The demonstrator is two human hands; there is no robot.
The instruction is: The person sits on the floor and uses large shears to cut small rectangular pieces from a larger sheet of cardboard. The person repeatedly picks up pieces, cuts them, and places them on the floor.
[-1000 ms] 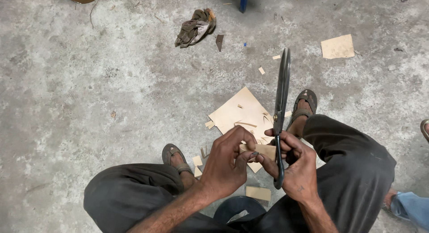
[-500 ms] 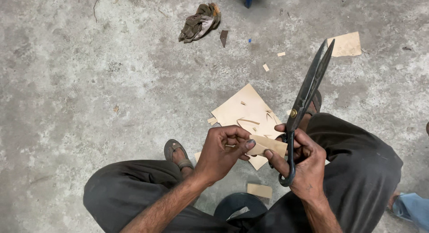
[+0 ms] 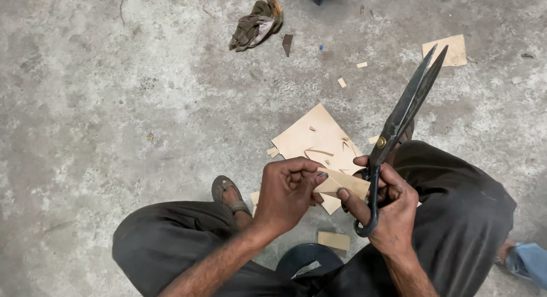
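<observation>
Our left hand pinches a small tan card piece above our knees, over the bigger card sheet on the floor. Our right hand grips big black scissors, blades shut and pointing up. Our fingers sit close, so a snip could nick them, or the piece could slip.

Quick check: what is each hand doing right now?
Left hand: closed, pinching a small tan leather piece.
Right hand: closed on large black metal shears, blades nearly shut.
</observation>
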